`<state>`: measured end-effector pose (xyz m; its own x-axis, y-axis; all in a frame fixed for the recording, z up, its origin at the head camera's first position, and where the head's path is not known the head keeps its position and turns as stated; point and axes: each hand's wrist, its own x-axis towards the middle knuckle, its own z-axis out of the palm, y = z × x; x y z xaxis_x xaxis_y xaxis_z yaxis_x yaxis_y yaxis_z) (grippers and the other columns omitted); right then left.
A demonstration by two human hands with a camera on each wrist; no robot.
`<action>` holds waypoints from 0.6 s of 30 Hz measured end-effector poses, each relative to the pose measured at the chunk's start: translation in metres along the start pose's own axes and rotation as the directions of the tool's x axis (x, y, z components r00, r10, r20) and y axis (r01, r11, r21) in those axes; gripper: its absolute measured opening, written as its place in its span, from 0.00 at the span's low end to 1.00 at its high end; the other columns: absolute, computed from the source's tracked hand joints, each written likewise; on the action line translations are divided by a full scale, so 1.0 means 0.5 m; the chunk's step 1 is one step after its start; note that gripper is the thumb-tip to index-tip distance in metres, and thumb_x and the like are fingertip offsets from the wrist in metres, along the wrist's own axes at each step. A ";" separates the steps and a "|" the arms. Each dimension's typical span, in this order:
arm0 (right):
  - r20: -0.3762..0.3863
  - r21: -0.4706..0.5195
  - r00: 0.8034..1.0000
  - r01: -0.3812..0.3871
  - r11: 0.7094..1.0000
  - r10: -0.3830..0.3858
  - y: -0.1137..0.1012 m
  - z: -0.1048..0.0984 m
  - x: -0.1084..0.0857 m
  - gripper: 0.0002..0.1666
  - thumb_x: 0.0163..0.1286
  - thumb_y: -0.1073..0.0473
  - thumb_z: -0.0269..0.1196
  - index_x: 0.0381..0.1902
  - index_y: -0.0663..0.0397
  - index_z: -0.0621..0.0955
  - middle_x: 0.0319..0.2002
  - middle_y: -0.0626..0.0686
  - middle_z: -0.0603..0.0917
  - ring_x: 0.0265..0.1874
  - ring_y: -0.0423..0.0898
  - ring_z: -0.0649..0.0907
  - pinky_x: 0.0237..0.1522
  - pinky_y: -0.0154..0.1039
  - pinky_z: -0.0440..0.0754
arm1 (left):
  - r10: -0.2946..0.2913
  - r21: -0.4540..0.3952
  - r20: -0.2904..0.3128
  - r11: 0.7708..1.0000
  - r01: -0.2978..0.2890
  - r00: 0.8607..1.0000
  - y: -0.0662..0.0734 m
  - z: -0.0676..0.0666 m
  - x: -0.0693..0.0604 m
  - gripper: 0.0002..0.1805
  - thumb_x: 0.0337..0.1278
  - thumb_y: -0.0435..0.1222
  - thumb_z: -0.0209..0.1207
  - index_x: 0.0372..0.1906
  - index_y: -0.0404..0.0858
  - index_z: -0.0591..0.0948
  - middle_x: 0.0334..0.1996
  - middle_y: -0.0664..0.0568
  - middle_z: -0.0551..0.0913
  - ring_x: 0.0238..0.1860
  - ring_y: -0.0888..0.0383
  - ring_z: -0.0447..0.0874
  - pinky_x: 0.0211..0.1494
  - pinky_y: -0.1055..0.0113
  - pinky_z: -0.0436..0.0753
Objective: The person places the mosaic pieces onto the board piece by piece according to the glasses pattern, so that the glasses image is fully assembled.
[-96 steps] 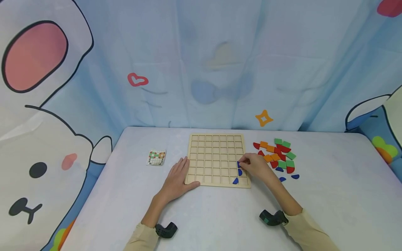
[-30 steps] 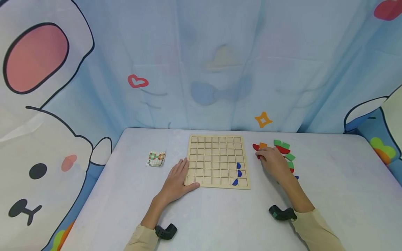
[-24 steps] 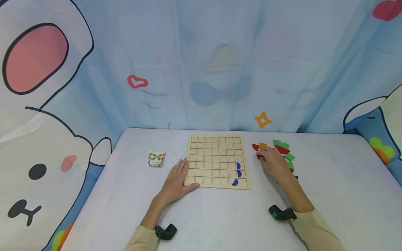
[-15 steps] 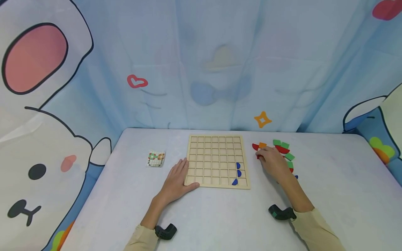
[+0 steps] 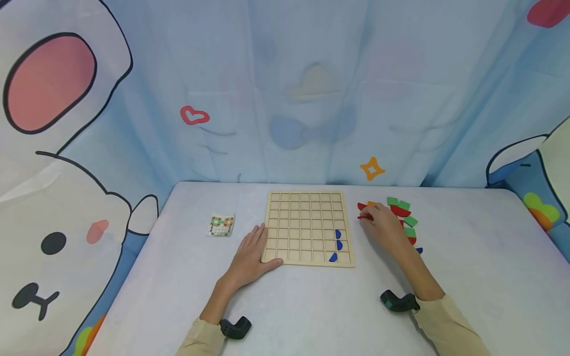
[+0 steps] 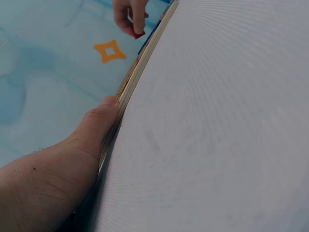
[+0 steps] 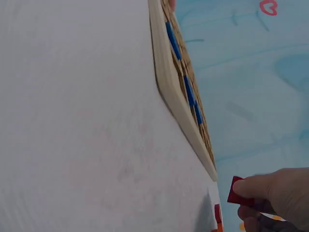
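Observation:
A wooden grid board (image 5: 307, 212) lies flat on the table, with three blue pieces (image 5: 339, 245) in its lower right cells. My left hand (image 5: 249, 257) rests at the board's lower left corner, fingers straight along its left side and thumb on the near edge. Right of the board, my right hand (image 5: 383, 227) pinches a small flat red piece (image 7: 236, 192) between thumb and fingers, raised off the table. Its exact shape is partly covered by the fingers. Beneath and behind that hand lies a scatter of pieces, partly hidden: green (image 5: 410, 221), red (image 5: 400, 211) and orange (image 5: 371, 203).
A small printed pattern card (image 5: 221, 225) lies left of the board on the white tablecloth (image 5: 307, 311). One blue piece (image 5: 419, 250) shows beside my right wrist. Behind the table hangs a light blue cartoon curtain (image 5: 307, 99).
My right hand has let go of a blue half-circle on the board and moved right to the loose pieces. Just now it has lifted a red one. My left hand has stayed put.

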<state>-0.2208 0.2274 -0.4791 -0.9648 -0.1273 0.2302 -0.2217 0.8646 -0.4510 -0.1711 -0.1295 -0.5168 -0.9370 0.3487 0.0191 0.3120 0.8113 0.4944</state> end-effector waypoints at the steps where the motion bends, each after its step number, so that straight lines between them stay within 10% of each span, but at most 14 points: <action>1: 0.003 0.047 1.000 -0.002 0.999 0.002 -0.003 0.001 0.001 0.07 0.63 0.67 0.65 0.40 0.62 0.81 0.38 0.61 0.81 0.38 0.55 0.80 0.44 0.51 0.85 | 0.001 0.001 -0.001 1.000 -0.001 1.000 0.000 0.000 0.000 0.55 0.58 0.64 0.54 0.78 0.37 0.46 0.79 0.48 0.45 0.80 0.51 0.38 0.81 0.50 0.47; 12: -0.014 0.154 0.993 0.122 0.981 -0.121 -0.026 0.027 0.001 0.17 0.66 0.66 0.63 0.52 0.60 0.83 0.34 0.57 0.83 0.33 0.49 0.79 0.34 0.33 0.78 | -0.009 0.003 0.006 1.000 0.009 1.000 0.000 -0.001 -0.004 0.54 0.58 0.64 0.54 0.78 0.37 0.46 0.79 0.48 0.45 0.80 0.51 0.39 0.80 0.49 0.47; 18: 0.009 0.268 0.999 0.028 0.963 -0.031 -0.031 0.042 -0.002 0.14 0.67 0.63 0.64 0.49 0.60 0.82 0.38 0.58 0.87 0.36 0.51 0.84 0.39 0.28 0.82 | -0.011 0.006 0.007 1.000 0.011 1.000 0.001 -0.001 -0.004 0.55 0.58 0.64 0.54 0.78 0.37 0.46 0.79 0.49 0.45 0.80 0.51 0.38 0.81 0.50 0.47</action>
<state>-0.2193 0.2038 -0.4904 -0.9586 -0.1584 0.2367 -0.2781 0.6991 -0.6587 -0.1691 -0.1301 -0.5161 -0.9394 0.3429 0.0075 0.3025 0.8181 0.4892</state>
